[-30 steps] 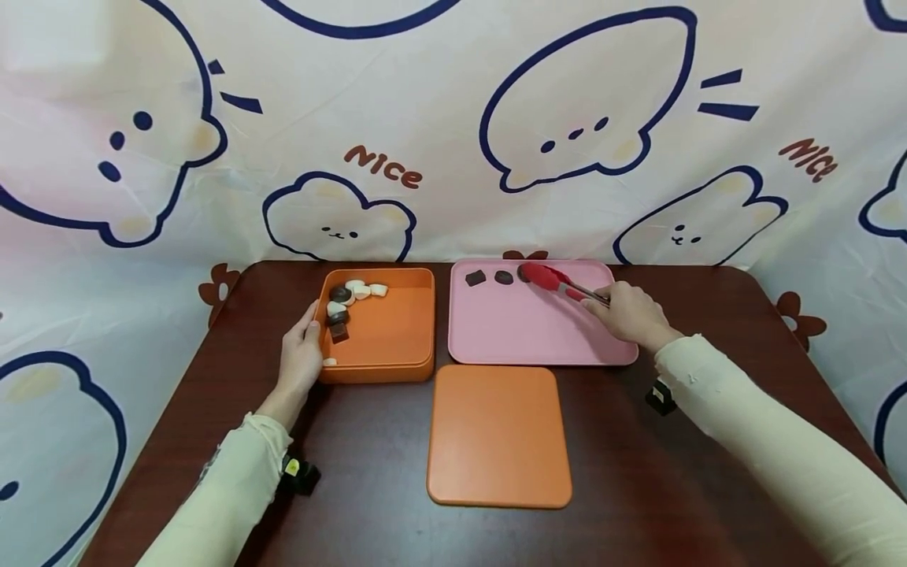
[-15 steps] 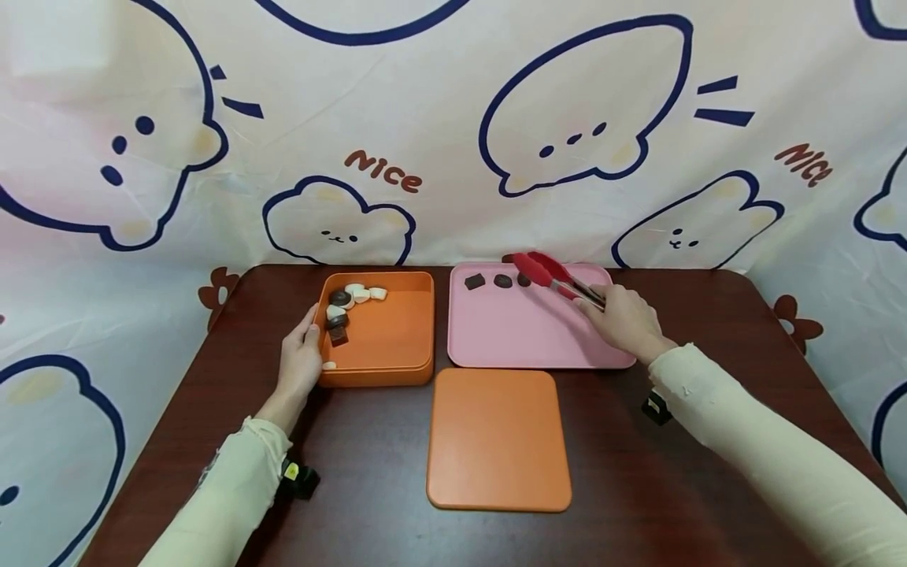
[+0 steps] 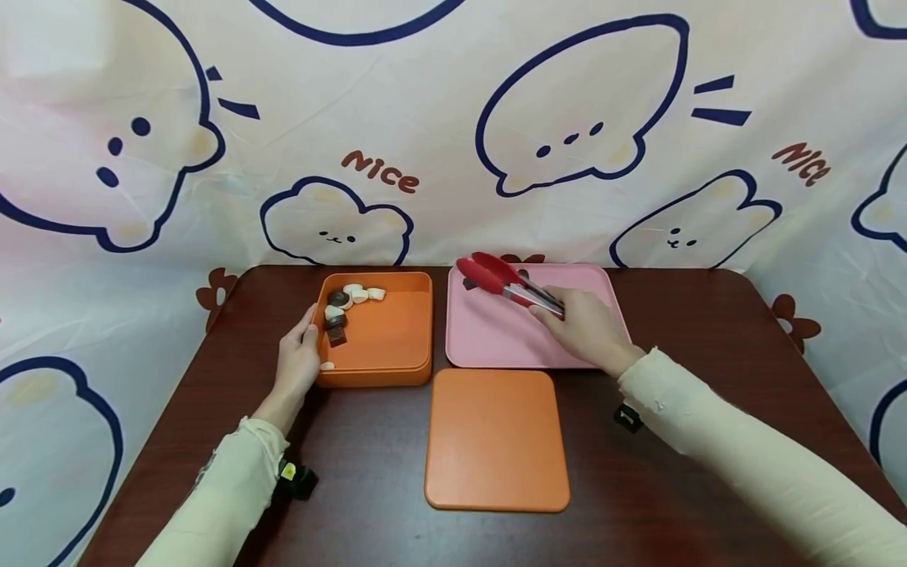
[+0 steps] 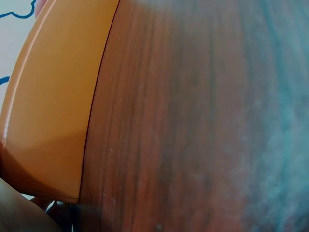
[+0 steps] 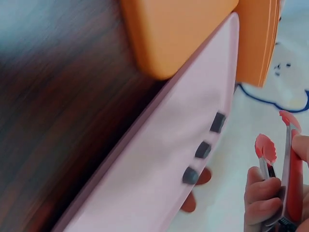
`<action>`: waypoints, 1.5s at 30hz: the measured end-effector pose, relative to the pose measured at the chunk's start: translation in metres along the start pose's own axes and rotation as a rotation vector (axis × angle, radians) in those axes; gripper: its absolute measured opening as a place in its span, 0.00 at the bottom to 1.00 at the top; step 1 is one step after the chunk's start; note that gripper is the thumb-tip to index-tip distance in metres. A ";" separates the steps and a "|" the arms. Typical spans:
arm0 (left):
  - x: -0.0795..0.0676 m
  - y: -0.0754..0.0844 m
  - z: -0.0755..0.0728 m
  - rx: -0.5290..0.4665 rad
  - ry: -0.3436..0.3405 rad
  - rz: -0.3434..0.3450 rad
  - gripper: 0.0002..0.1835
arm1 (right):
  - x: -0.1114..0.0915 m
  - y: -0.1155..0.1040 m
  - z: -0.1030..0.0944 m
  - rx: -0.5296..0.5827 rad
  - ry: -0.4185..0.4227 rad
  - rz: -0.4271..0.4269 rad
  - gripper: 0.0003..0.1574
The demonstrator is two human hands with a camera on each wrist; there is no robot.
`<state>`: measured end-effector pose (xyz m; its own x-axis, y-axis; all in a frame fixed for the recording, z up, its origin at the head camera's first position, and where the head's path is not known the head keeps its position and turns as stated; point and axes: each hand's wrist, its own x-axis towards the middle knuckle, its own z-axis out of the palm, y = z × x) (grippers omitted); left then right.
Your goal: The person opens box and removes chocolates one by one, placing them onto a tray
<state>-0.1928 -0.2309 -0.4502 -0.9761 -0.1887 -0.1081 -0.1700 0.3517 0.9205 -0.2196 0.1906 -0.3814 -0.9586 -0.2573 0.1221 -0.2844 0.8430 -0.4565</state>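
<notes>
My left hand holds the left side of an orange box; its thumb lies along the rim, and most of its fingers are hidden. Inside, along the left and far walls, are several white marshmallow-like pieces and dark chocolate-like pieces. My right hand grips metal tongs with red tips, raised above the pink tray. In the right wrist view the tongs' tips are spread with nothing between them. Three dark pieces lie in a row along the tray's far edge.
A flat orange lid lies on the dark wooden table, in front of the tray. The box stands just left of the tray. A patterned cloth hangs behind the table's far edge.
My right hand has lifted the tongs off the piece at the tray's far edge and carried them left over the tray. The left hand still holds the box.
</notes>
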 end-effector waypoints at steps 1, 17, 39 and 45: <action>0.000 -0.001 0.000 0.001 -0.001 -0.003 0.28 | 0.000 -0.005 0.002 -0.003 -0.001 -0.015 0.15; -0.001 0.001 -0.002 -0.003 -0.005 0.012 0.28 | 0.002 -0.057 0.031 -0.077 -0.058 -0.085 0.21; -0.002 -0.001 0.000 0.000 0.023 -0.008 0.28 | 0.012 -0.101 0.061 -0.077 -0.157 -0.165 0.20; -0.001 0.000 0.000 -0.003 0.018 0.005 0.28 | 0.016 -0.112 0.069 -0.114 -0.194 -0.198 0.27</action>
<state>-0.1920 -0.2307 -0.4503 -0.9743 -0.2034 -0.0968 -0.1646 0.3496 0.9223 -0.2023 0.0597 -0.3890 -0.8666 -0.4985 0.0228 -0.4760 0.8122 -0.3372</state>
